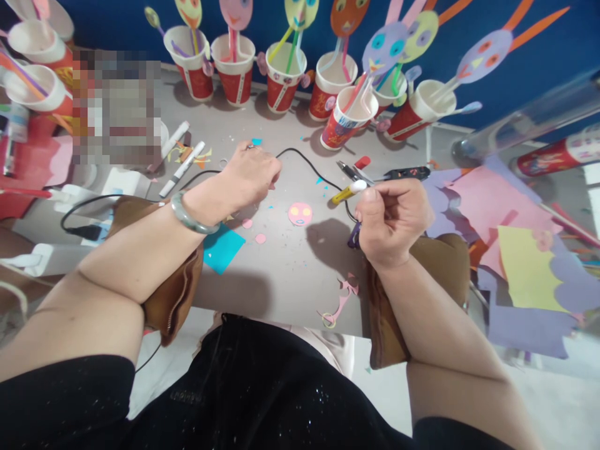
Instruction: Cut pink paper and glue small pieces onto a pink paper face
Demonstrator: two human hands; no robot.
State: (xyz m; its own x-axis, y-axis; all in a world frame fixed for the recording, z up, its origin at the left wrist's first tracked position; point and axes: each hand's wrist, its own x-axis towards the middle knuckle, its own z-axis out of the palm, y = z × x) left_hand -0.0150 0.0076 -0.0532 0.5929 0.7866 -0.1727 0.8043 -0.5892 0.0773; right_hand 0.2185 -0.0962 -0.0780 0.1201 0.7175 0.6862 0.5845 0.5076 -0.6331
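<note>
My left hand [253, 172] hovers over the table with its fingers curled down; whatever they might hold is hidden. Thumb and bent fingers of my right hand [396, 219] are pressed together in a pinch, and I cannot make out anything in it. Beside its thumb lies a yellow marker-like tube with a white end [347, 192]. Between the hands a pink paper disc [300, 214] lies flat, with two yellow eyes and a blue mouth. Two small plain pink discs [260, 239] and a blue paper square [224, 249] lie nearer my left forearm.
Red-and-white paper cups [237, 81] with paper faces line the back. A black cable [304, 159] crosses the table. White markers [182, 169] lie at left, a black-handled tool [407, 174] at right. Coloured paper sheets [529, 262] spread far right; pink offcuts [345, 295] lie near the front edge.
</note>
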